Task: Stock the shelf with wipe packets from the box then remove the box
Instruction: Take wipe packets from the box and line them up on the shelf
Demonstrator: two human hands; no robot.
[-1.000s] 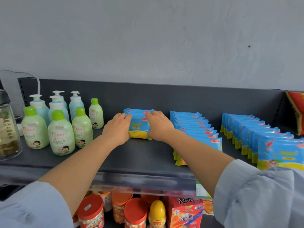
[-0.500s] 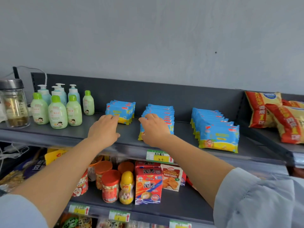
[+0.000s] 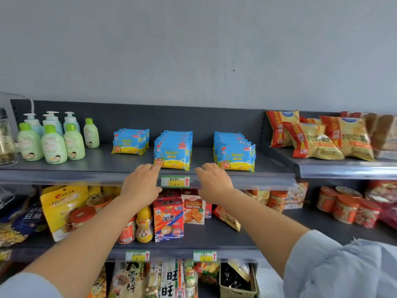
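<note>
From my seat I see both bare hands reaching up to the front lip of the dark grey metal top shelf [image 3: 90, 166]. My left hand [image 3: 140, 183] lies palm down with its fingers spread and its grip loose, holding nothing; its fingertips [image 3: 156, 167] touch the lower left corner of the middle row of blue-and-yellow plastic wipe packets [image 3: 173, 152]. My right hand [image 3: 214, 181] is likewise open and empty, fingers fanned, hovering at the shelf edge between the middle row and the right row of matching wipe packets [image 3: 235, 153], just beside the latter's front packet; I cannot tell if it touches it. A third, shorter row of the same wipe packets [image 3: 130, 141] stands further back on the left. All three rows stand upright, facing out, apart from one another. Left of them is a cluster of pale green and light blue plastic lotion bottles [image 3: 51, 139], and at the far left edge a clear glass jar [image 3: 6, 143]. A white-and-green price label [image 3: 175, 181] sits on the shelf rim between my hands. On the neighbouring shelf to the right lean red-and-yellow snack bags [image 3: 315, 136]. Below, the next shelf carries a red carton with a drink picture [image 3: 168, 220] and red-lidded jars [image 3: 345, 205]. No box is in view.
</note>
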